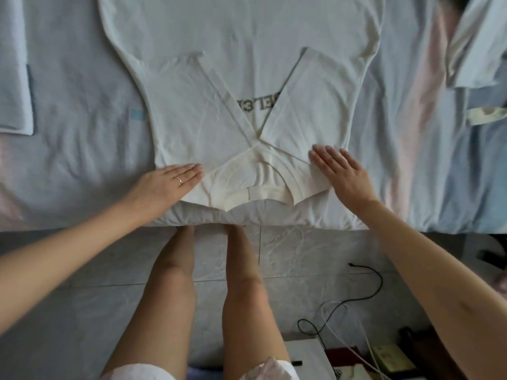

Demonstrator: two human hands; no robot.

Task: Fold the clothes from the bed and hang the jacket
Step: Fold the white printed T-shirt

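Observation:
A white T-shirt [241,45] lies spread flat on the bed [82,86], its collar toward me at the bed's near edge. Both short sleeves are folded inward and cross in an X over grey lettering on the chest. My left hand [167,185] rests flat on the shirt's left shoulder, fingers together, a ring on one finger. On the right shoulder, beside the collar, my right hand [343,174] lies flat with fingers slightly spread. Neither hand grips the cloth.
A folded pale blue garment [13,78] lies at the bed's left edge. Another light garment [472,50] is bunched at the upper right. Below the bed is grey tiled floor [68,311] with black and white cables [356,305] at the right; my legs stand against the bed.

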